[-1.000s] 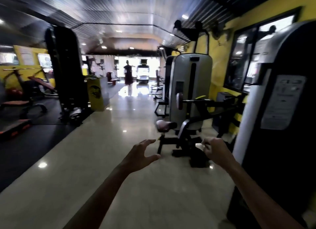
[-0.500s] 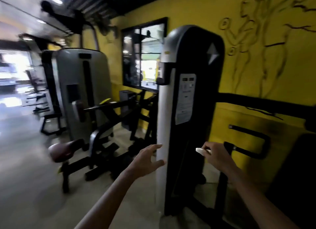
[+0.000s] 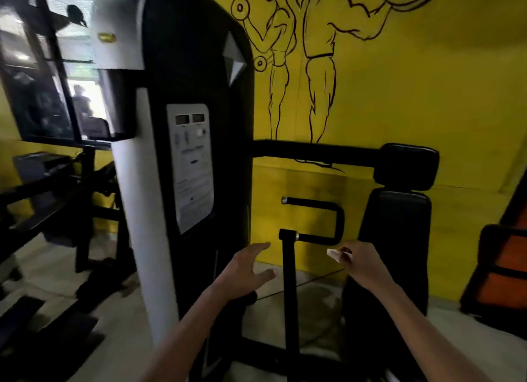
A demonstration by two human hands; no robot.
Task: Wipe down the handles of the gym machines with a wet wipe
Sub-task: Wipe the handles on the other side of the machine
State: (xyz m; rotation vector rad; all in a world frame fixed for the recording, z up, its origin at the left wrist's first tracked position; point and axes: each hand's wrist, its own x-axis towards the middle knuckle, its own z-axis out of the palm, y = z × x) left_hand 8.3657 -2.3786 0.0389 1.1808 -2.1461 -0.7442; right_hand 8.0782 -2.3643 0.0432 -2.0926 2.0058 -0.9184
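Just below the black U-shaped handle (image 3: 328, 224), a white wipe (image 3: 334, 254) is pinched in the right hand (image 3: 360, 263); the left hand (image 3: 246, 270) is held spread and empty beside the upright post (image 3: 289, 290).

Two bare hands before a black-and-silver gym machine (image 3: 171, 124)

The right hand (image 3: 362, 264) pinches a small white wet wipe (image 3: 334, 253) just beside the black U-shaped handle (image 3: 322, 222) — the left hand (image 3: 245, 270) hangs spread, touching nothing.
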